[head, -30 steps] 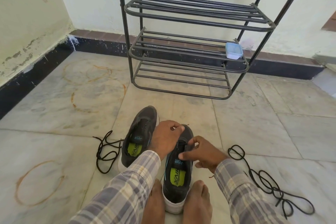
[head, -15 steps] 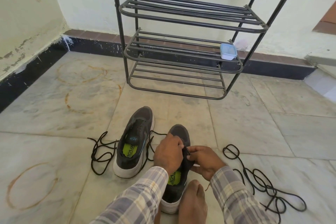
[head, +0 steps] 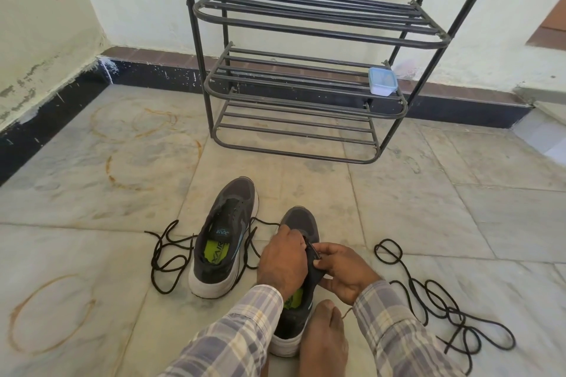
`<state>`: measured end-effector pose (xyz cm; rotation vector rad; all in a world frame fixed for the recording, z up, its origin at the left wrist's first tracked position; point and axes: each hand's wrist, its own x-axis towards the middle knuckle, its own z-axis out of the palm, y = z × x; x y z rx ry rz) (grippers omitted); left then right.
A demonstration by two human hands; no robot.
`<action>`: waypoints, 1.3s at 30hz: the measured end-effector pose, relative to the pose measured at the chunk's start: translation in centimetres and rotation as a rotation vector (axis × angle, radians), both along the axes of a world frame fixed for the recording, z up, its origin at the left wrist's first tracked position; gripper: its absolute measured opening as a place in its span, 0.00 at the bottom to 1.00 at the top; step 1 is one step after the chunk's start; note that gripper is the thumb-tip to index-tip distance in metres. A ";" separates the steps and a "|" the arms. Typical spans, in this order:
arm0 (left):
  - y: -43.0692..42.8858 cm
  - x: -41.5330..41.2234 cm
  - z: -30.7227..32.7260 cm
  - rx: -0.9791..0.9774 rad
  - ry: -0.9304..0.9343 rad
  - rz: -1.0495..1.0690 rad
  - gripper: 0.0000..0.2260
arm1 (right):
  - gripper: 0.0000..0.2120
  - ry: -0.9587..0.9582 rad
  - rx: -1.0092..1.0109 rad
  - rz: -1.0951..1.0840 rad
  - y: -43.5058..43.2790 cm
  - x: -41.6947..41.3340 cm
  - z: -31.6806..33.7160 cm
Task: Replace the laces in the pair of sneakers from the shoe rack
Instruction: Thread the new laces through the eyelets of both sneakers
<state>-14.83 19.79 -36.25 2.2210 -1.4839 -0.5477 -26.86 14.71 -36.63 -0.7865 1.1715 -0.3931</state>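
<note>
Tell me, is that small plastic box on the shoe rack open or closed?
Closed. The plastic container on the shoe rack, middle shelf, has its blue-rimmed lid sitting flat on top.

Before you: left sneaker point(head: 225, 242) beside right sneaker point(head: 301, 223), left lace point(head: 167, 269) and right lace point(head: 441, 303) flanking; shoe rack point(head: 306, 27) behind, container point(head: 382, 81) on it.

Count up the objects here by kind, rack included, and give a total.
Sneakers: 2
Black lace tangles: 2
Plastic container: 1
Shoe rack: 1
Total: 6
</note>
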 end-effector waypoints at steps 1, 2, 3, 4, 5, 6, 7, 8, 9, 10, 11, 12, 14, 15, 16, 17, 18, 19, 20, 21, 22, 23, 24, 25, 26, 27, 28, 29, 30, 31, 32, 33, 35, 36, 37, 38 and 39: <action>0.0 0.0 0.0 0.003 -0.007 -0.001 0.09 | 0.16 0.014 -0.017 0.008 0.0 0.0 0.1; 0.0 0.0 0.0 0.003 -0.016 -0.002 0.10 | 0.16 0.026 -0.033 0.015 0.0 0.1 0.1; 0.0 0.0 0.0 0.003 -0.024 -0.003 0.10 | 0.16 0.035 -0.046 0.023 0.1 0.1 0.2; 0.0 -0.1 0.1 0.000 -0.029 -0.001 0.10 | 0.16 0.042 -0.057 0.030 0.1 0.2 0.2; 0.0 -0.1 0.0 -0.002 -0.031 0.001 0.10 | 0.16 0.048 -0.066 0.036 0.2 0.2 0.3; 0.0 -0.1 0.0 -0.004 -0.033 0.004 0.10 | 0.16 0.053 -0.074 0.039 0.2 0.3 0.3; 0.0 -0.1 0.0 -0.004 -0.033 0.006 0.10 | 0.16 0.059 -0.082 0.042 0.3 0.3 0.4; 0.0 -0.1 -0.1 -0.002 -0.033 0.006 0.09 | 0.16 0.065 -0.091 0.045 0.3 0.3 0.5; 0.0 -0.1 -0.1 -0.001 -0.032 0.006 0.10 | 0.16 0.072 -0.097 0.047 0.4 0.4 0.6; 0.0 -0.1 -0.2 0.003 -0.031 0.005 0.10 | 0.16 0.076 -0.101 0.048 0.4 0.4 0.7; 0.0 -0.1 -0.2 0.005 -0.033 0.003 0.10 | 0.16 0.077 -0.102 0.047 0.4 0.5 0.7; 0.0 -0.1 -0.1 0.007 -0.037 -0.001 0.10 | 0.16 0.077 -0.103 0.043 0.5 0.5 0.7; -0.1 0.0 -0.2 0.007 -0.046 -0.015 0.10 | 0.16 0.086 -0.106 0.034 0.5 0.6 0.7; -0.1 0.0 -0.3 0.006 -0.048 -0.020 0.10 | 0.16 0.090 -0.108 0.031 0.6 0.6 0.6; 0.0 0.0 -0.3 0.002 -0.047 -0.016 0.09 | 0.17 0.091 -0.109 0.029 0.6 0.7 0.6; 0.0 0.0 -0.4 -0.002 -0.042 -0.008 0.09 | 0.17 0.090 -0.111 0.027 0.6 0.7 0.7; -0.1 0.0 -0.4 -0.007 -0.036 0.001 0.09 | 0.17 0.090 -0.114 0.025 0.6 0.8 0.7; -0.1 0.0 -0.5 -0.008 -0.029 0.012 0.09 | 0.17 0.093 -0.118 0.026 0.6 0.8 0.8; -0.1 0.0 -0.5 -0.007 -0.020 0.023 0.09 | 0.17 0.099 -0.123 0.027 0.7 0.9 0.8; -0.1 0.0 -0.6 -0.006 -0.012 0.033 0.09 | 0.17 0.107 -0.129 0.029 0.7 1.0 0.8; -0.1 0.0 -0.6 -0.010 -0.005 0.043 0.09 | 0.17 0.116 -0.138 0.032 0.7 1.0 0.8; -0.1 0.1 -0.7 -0.015 0.001 0.052 0.09 | 0.16 0.124 -0.150 0.033 0.7 1.1 0.8; -0.1 0.1 -0.8 -0.022 0.007 0.060 0.09 | 0.16 0.132 -0.162 0.033 0.7 1.2 0.8; -0.1 0.1 -0.8 -0.025 0.013 0.063 0.09 | 0.15 0.139 -0.173 0.034 0.7 1.3 0.8; -0.1 0.2 -0.9 -0.030 0.017 0.059 0.08 | 0.15 0.142 -0.181 0.034 0.7 1.3 0.8; 0.0 0.1 -0.9 -0.033 0.019 0.050 0.08 | 0.15 0.143 -0.185 0.035 0.7 1.3 0.7; 0.0 0.2 -0.9 -0.039 0.021 0.041 0.08 | 0.14 0.142 -0.186 0.035 0.7 1.3 0.7; 0.1 0.2 -0.9 -0.047 0.022 0.034 0.08 | 0.14 0.141 -0.187 0.036 0.8 1.3 0.7; 0.1 0.2 -0.9 -0.057 0.022 0.033 0.08 | 0.14 0.143 -0.190 0.038 0.7 1.3 0.7; 0.1 0.3 -0.9 -0.060 0.023 0.034 0.08 | 0.14 0.144 -0.191 0.039 0.8 1.3 0.7; 0.1 0.3 -0.9 -0.064 0.025 0.036 0.08 | 0.13 0.143 -0.188 0.039 0.8 1.3 0.7; 0.1 0.3 -1.0 -0.066 0.028 0.037 0.08 | 0.12 0.140 -0.180 0.036 0.8 1.3 0.7; 0.2 0.2 -1.0 -0.079 0.035 0.039 0.09 | 0.09 0.132 -0.154 0.027 0.6 1.3 0.9; 0.2 0.2 -1.0 -0.085 0.037 0.040 0.09 | 0.08 0.127 -0.136 0.022 0.5 1.3 0.9; 0.3 0.2 -1.0 -0.093 0.040 0.041 0.08 | 0.07 0.125 -0.122 0.023 0.4 1.3 0.9; 0.3 0.2 -1.0 -0.099 0.046 0.040 0.08 | 0.07 0.128 -0.116 0.025 0.3 1.4 0.8; 0.3 0.3 -0.9 -0.102 0.052 0.039 0.08 | 0.07 0.138 -0.121 0.025 0.2 1.4 0.7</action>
